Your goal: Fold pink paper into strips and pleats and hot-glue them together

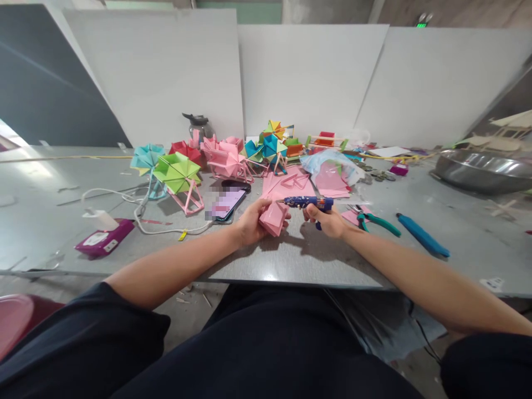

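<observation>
Folded pink paper (273, 219) is gripped in my left hand (252, 223), with fingers showing on both its sides. My right hand (326, 221) is wrapped round a dark blue patterned glue gun (307, 203). The gun points left, and its nozzle is at the top edge of the folded paper; whether the two touch I cannot tell. Behind my hands lie pink paper sheets (270, 185) and a small pink triangular frame (296, 181). A phone (228, 203) rests left of my left hand.
Paper wheels on stick stands, one green (177, 172) and one pink (226, 158), stand back left. A purple power strip (103, 239) trails a white cable. Right of my hands are green-handled pliers (380, 223), a blue tool (423, 235) and a metal bowl (484, 170).
</observation>
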A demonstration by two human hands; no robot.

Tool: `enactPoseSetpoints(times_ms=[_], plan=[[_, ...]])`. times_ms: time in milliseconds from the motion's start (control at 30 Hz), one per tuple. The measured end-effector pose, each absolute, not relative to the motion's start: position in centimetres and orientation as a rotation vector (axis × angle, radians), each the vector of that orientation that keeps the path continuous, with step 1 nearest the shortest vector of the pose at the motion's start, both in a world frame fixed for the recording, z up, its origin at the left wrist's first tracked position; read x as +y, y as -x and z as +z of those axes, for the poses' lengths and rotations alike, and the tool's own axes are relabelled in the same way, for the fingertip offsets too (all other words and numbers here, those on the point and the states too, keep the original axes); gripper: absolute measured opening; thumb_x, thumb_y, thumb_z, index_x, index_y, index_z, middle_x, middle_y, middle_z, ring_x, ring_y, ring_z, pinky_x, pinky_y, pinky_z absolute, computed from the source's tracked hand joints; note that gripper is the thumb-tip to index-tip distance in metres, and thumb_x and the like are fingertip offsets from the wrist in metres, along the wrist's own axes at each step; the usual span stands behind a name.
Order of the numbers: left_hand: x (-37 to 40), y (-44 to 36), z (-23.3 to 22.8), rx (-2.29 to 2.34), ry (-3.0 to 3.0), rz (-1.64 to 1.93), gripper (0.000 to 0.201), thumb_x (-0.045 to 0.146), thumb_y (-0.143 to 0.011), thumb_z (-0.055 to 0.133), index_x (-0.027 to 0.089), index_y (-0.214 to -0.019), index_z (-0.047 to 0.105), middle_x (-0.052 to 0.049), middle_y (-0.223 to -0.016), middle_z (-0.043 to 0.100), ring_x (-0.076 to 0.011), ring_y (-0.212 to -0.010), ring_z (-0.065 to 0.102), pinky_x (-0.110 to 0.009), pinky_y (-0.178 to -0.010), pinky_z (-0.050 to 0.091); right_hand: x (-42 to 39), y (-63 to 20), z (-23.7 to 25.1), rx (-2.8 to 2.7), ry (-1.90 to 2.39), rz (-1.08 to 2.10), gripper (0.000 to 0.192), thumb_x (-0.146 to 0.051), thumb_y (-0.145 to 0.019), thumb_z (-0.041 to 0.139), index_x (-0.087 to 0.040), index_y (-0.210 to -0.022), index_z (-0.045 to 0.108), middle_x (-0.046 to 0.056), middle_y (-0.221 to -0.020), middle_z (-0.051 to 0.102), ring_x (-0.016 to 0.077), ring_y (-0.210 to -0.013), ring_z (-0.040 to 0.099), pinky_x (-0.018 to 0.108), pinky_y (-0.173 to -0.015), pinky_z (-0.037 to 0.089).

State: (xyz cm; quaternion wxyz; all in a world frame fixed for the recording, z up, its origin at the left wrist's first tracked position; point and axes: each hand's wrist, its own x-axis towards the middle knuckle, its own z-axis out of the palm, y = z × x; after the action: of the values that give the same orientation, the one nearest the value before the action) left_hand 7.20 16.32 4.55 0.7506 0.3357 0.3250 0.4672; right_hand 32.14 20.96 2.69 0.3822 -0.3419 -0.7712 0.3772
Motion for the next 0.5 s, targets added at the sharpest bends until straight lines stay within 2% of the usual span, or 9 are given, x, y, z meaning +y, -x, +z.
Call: enactPoseSetpoints(times_ms=[100,167,333,400,500], plan=[[16.31,-7.15,4.80,0.721,-0.738,1.036,0.039,0.032,-0.102,0.048,0.007,-0.122,0.072,-0.019,-0.092,0.081,-0.0264,-0.072,0.075,-0.036,-0.072,0.060,21.10,-32.12,2.80,-1.925,0.934,0.874,0.081,-0.102,-0.082,0.054,-0.023,-0.066,0.057,0.003,-0.066,0.054,0.0193,-0.065,0.051,0.036,-0.061,0.043],[16.28,-7.13,4.99,0.728,-0.732,1.058,0.039,0.032,-0.103,0.047,0.009,-0.123,0.071,-0.018,-0.090,0.081,-0.0260,-0.071,0.075,-0.035,-0.071,0.060,21.03,-31.98,2.92,-1.920,0.881,0.895,0.081,-0.102,-0.082,0.054,-0.022,-0.070,0.062,0.005,-0.071,0.060,0.0196,-0.067,0.054,0.037,-0.064,0.047],[16.60,-6.87,5.11,0.711,-0.680,1.126,0.042,0.031,-0.102,0.047,0.005,-0.125,0.071,-0.018,-0.088,0.080,-0.0264,-0.072,0.074,-0.036,-0.069,0.060,20.55,-32.00,3.12,-1.941,0.736,1.044,0.080,-0.098,-0.081,0.063,-0.021,-0.100,0.076,0.011,-0.098,0.075,0.0207,-0.074,0.064,0.037,-0.065,0.053],[16.81,-6.72,5.01,0.698,-0.667,1.148,0.041,0.031,-0.101,0.047,0.006,-0.122,0.071,-0.016,-0.086,0.079,-0.0264,-0.071,0.074,-0.035,-0.067,0.058,20.37,-32.18,3.08,-2.000,0.725,1.086,0.079,-0.096,-0.083,0.064,-0.020,-0.101,0.077,0.011,-0.096,0.075,0.0211,-0.075,0.065,0.037,-0.066,0.054],[16.95,-6.63,4.88,0.684,-0.668,1.154,0.038,0.032,-0.102,0.047,0.008,-0.117,0.072,-0.013,-0.085,0.078,-0.0257,-0.069,0.073,-0.034,-0.065,0.057,20.20,-32.33,2.82,-2.044,0.749,1.101,0.076,-0.094,-0.084,0.066,-0.020,-0.094,0.077,0.009,-0.086,0.073,0.0216,-0.076,0.065,0.036,-0.064,0.053]])
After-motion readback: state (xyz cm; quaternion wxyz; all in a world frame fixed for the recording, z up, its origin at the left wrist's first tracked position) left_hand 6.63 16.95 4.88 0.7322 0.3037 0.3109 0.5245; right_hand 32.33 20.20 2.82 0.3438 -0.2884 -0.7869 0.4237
